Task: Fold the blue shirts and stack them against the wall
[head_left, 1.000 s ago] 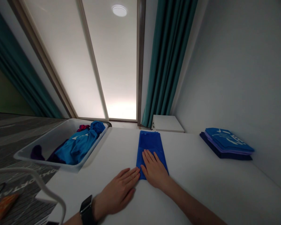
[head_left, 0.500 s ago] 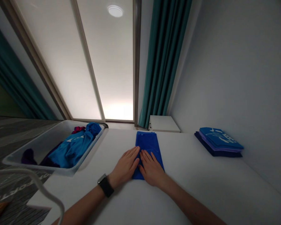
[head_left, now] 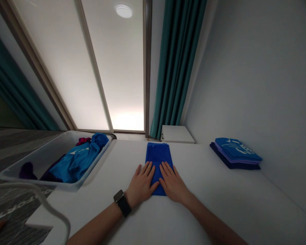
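A blue piece of cloth (head_left: 158, 152), folded into a long narrow rectangle, lies flat on the white table (head_left: 112, 217). My left hand (head_left: 142, 182) rests palm down over its left edge, fingers stretched out and pointing away from me. On its right edge lies my right hand (head_left: 173, 183), also flat with fingers extended. Both hands cover part of the cloth's nearer half, and a strip of blue shows between them. A dark watch is strapped to my left wrist.
At the left stands a translucent plastic bin (head_left: 83, 183) holding crumpled clothes (head_left: 73, 161) in blue, purple and red. A stack of folded garments (head_left: 236, 153) sits at the right by the wall. Beyond the table's far edge is a white cabinet (head_left: 177, 133). A pale cable (head_left: 47, 204) curves at lower left.
My left hand has slid slightly nearer to me and my right hand a little to the right. The cloth's nearer end now lies straighter. The view has shifted slightly.
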{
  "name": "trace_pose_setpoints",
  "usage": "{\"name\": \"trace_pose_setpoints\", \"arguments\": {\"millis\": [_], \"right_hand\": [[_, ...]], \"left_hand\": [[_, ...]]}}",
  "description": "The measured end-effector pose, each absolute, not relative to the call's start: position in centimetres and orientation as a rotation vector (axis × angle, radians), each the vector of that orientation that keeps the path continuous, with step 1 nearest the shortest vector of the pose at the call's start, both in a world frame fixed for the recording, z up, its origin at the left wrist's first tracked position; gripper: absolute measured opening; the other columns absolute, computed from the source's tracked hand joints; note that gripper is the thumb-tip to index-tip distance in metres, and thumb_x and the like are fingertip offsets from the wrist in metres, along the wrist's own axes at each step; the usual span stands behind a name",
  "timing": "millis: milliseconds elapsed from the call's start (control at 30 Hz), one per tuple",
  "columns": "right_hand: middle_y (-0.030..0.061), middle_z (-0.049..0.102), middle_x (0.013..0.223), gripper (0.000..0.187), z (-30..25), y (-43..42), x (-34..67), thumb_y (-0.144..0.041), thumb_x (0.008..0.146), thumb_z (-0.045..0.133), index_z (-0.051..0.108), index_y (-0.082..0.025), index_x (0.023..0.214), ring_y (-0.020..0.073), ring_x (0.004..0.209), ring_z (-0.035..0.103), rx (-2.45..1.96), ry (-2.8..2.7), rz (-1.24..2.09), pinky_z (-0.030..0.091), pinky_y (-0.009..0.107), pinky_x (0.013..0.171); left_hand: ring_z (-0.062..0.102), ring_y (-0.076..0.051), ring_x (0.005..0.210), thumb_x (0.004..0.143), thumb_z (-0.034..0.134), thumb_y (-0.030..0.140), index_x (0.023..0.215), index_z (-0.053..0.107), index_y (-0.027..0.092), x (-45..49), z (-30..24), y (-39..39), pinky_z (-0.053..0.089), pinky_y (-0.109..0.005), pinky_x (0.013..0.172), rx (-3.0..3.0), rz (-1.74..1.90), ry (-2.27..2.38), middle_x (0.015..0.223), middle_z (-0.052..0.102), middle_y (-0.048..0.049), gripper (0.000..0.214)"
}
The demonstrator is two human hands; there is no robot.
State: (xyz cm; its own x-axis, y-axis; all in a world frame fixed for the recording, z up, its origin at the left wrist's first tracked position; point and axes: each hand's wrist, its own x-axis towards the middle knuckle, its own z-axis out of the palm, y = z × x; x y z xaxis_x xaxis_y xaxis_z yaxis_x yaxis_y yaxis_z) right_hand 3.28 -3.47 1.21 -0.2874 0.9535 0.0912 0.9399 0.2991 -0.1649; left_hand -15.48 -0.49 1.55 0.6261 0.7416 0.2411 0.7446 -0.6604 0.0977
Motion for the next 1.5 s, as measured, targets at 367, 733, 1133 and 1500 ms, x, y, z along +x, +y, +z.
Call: {"name": "trace_pose_setpoints", "arguments": {"millis": [367, 733, 1133, 1500], "right_hand": [[0.0133, 0.023, 0.156, 0.064, 0.9, -3.9, 3.6, -0.044, 0.097, 0.028, 0.028, -0.008, 0.15, 0.0264, 0.145, 0.02, -1.87, -2.277, 0.08, 0.018, 0.047, 0.117], [0.0099, 0.064, 0.123, 0.046, 0.3, -0.7, 9.8, -0.025, 0.096, 0.027, 0.06, -0.018, 0.127, 0.0213, 0.116, 0.056, -1.74, -1.993, 0.213, 0.041, 0.037, 0.102], [0.0049, 0.069, 0.092, 0.029, 1.5, -0.1, 7.3, -0.029, 0.097, 0.037, 0.065, -0.022, 0.092, 0.0211, 0.092, 0.058, -1.929, -1.926, 0.01, 0.035, 0.033, 0.079], [0.0053, 0.067, 0.092, 0.025, 1.1, -0.1, 7.1, -0.029, 0.098, 0.039, 0.059, -0.021, 0.087, 0.0224, 0.092, 0.056, -1.971, -1.959, -0.063, 0.032, 0.034, 0.079]], "left_hand": [[0.025, -0.033, 0.143, 0.095, 0.039, 0.053, 0.148, 0.035, 0.015, -15.8, 1.0, -0.5, 0.025, -0.058, 0.112, -2.846, -0.445, -1.267, 0.155, 0.028, -0.0158, 0.065], [0.054, -0.024, 0.123, 0.099, 0.033, 0.042, 0.134, 0.053, 0.018, -21.2, 2.1, 5.2, 0.042, -0.045, 0.107, -2.861, -1.023, -1.54, 0.133, 0.06, -0.0102, 0.047], [0.05, -0.023, 0.127, 0.098, 0.036, 0.034, 0.138, 0.05, 0.023, -19.1, 2.0, 4.9, 0.04, -0.043, 0.107, -3.067, -0.82, -1.346, 0.137, 0.057, -0.0067, 0.044], [0.049, -0.024, 0.125, 0.098, 0.038, 0.036, 0.137, 0.049, 0.022, -19.0, 2.0, 5.0, 0.039, -0.044, 0.105, -3.047, -0.722, -1.347, 0.137, 0.056, -0.0074, 0.043]]}}
